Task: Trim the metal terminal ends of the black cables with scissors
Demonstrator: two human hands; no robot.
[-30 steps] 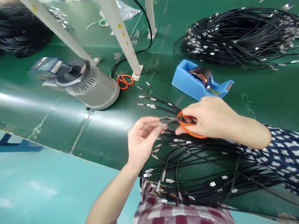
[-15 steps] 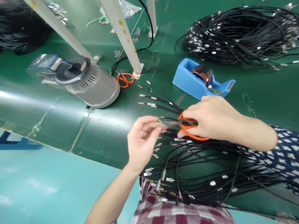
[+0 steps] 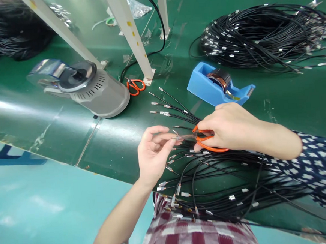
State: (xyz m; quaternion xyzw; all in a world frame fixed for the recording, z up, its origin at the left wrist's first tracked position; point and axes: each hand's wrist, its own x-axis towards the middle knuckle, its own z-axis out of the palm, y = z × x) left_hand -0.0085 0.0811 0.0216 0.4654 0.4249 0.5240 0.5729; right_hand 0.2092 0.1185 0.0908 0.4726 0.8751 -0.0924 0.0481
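Note:
My right hand (image 3: 228, 128) is closed around the handles of orange-handled scissors (image 3: 214, 148), whose blades point left. The blade tips reach the fingertips of my left hand (image 3: 152, 154). Thumb and fingers of that left hand are pinched on a small cable end (image 3: 176, 138) with a pale tip; its exact form is partly hidden by the fingers and blades. Below and around both hands spreads a bundle of black cables (image 3: 223, 170). Many have light metallic or clear-sleeved ends and white tags, and part of the bundle hangs over the checked apron (image 3: 186, 240).
A blue tape dispenser (image 3: 203, 84) stands beyond my right hand, with a coiled cable bundle (image 3: 246, 36) behind it. Left are a grey tape machine (image 3: 101, 96) and a second pair of orange-handled scissors (image 3: 136, 87). White posts (image 3: 133, 37) rise from the green table (image 3: 116, 144).
Both hands keep almost the same place, with the scissors still at the left fingertips. The pinched cable end shows a little more plainly now. The whole view has shifted slightly.

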